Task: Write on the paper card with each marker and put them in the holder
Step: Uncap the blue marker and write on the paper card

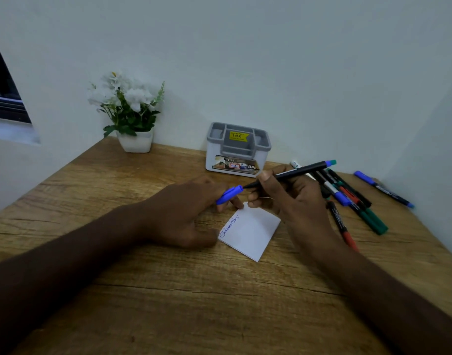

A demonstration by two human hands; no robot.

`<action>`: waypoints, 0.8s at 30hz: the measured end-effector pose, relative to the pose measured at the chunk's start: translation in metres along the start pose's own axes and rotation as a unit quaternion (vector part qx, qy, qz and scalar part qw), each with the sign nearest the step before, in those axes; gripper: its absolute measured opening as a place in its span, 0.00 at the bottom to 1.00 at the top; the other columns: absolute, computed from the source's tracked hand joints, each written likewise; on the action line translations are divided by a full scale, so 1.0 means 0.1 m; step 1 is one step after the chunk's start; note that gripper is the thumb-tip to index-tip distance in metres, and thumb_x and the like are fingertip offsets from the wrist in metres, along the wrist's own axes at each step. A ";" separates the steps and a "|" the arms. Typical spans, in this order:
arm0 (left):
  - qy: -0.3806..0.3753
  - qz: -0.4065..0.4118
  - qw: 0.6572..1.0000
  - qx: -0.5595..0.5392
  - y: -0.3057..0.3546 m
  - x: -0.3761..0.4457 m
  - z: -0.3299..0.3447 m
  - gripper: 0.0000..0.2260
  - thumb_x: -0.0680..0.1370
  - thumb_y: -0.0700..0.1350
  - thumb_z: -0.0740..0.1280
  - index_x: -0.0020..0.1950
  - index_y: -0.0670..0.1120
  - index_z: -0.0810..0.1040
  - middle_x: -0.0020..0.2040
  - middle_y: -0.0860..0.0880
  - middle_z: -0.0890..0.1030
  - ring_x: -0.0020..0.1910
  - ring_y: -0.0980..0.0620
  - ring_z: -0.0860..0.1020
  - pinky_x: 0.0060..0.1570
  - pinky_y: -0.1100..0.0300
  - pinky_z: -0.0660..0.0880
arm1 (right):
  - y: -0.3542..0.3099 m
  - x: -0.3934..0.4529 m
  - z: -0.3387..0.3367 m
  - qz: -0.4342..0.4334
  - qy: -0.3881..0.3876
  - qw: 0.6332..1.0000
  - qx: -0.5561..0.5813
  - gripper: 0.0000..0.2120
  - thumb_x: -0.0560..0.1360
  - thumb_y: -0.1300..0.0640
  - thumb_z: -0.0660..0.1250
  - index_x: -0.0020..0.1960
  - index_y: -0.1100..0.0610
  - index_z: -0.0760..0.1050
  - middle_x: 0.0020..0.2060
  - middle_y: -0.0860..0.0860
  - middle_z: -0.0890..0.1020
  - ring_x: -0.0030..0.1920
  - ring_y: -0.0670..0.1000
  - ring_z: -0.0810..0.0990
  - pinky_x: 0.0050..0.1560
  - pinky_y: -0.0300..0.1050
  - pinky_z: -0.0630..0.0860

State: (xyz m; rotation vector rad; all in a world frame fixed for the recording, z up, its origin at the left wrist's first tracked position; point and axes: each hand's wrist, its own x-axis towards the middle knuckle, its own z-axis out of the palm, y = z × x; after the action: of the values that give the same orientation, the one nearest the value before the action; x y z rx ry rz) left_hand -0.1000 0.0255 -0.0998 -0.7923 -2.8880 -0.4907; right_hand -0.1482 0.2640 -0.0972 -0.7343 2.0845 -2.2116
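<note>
At far left, a dark window opening (4,93) cuts into the pale wall (296,60). A white pot of white flowers (129,111) stands at the back left edge of the wooden table (168,290), against the wall. The left hand (184,213) rests on the table with its fingers curled, pinching a blue marker cap (228,195) whose open end points right. Just behind the hands, a grey-and-white holder (236,149) with several compartments stands against the wall; a yellow price sticker sits inside its rim and a printed label covers its front, and no marker shows in it. The white paper card (250,233) lies flat on the table between and just below the two hands, its upper left corner touching the left fingers; one line of blue handwriting runs along its left edge. The right hand (294,198) grips a black-barrelled blue marker (289,174), tip aimed left at the mouth of the cap, tail raised to the right. Right of this hand lies a loose pile of markers (353,201) with blue, red and green caps, overlapping one another. Apart from the pile, near the right wall, a single blue-capped marker (383,188) lies alone.
</note>
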 end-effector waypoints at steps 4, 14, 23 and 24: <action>0.000 -0.001 1.000 0.020 -0.01 0.01 0.02 0.16 0.74 0.64 0.69 0.50 0.65 0.63 0.51 0.64 0.67 0.54 0.70 0.66 0.42 0.63 0.67 | -0.03 0.00 0.05 -0.006 -0.010 0.999 -0.039 0.14 0.78 0.50 0.72 0.53 0.61 0.83 0.41 0.57 0.90 0.41 0.54 0.90 0.45 0.43 0.85; 0.093 -0.029 0.995 -0.003 0.06 0.04 0.13 0.18 0.85 0.63 0.45 0.59 0.61 0.72 0.50 0.65 0.74 0.52 0.63 0.71 0.46 0.60 0.72 | -0.08 -0.05 0.03 0.005 -0.071 0.992 -0.106 0.07 0.76 0.55 0.79 0.54 0.53 0.88 0.42 0.47 0.91 0.43 0.45 0.90 0.44 0.32 0.82; 0.125 -0.056 0.990 0.020 0.01 0.08 0.21 0.17 0.84 0.66 0.42 0.56 0.64 0.68 0.47 0.62 0.76 0.46 0.61 0.71 0.41 0.54 0.74 | 0.05 -0.08 0.06 0.065 -0.064 0.991 0.101 0.17 0.82 0.46 0.64 0.57 0.55 0.87 0.49 0.63 0.89 0.49 0.58 0.90 0.51 0.45 0.87; 0.124 -0.066 0.990 0.023 0.02 0.07 0.22 0.21 0.83 0.68 0.41 0.58 0.62 0.69 0.49 0.60 0.78 0.47 0.60 0.72 0.42 0.52 0.75 | 0.06 -0.09 0.07 0.062 -0.067 0.990 0.106 0.16 0.82 0.46 0.64 0.56 0.53 0.87 0.50 0.63 0.89 0.50 0.59 0.90 0.51 0.45 0.87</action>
State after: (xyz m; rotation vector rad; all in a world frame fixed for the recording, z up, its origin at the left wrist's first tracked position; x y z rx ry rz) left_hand -0.1057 0.0374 -0.1183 -0.4968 -2.7189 -0.4936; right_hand -0.1399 0.2595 -0.1062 -0.6951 1.7497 -2.2037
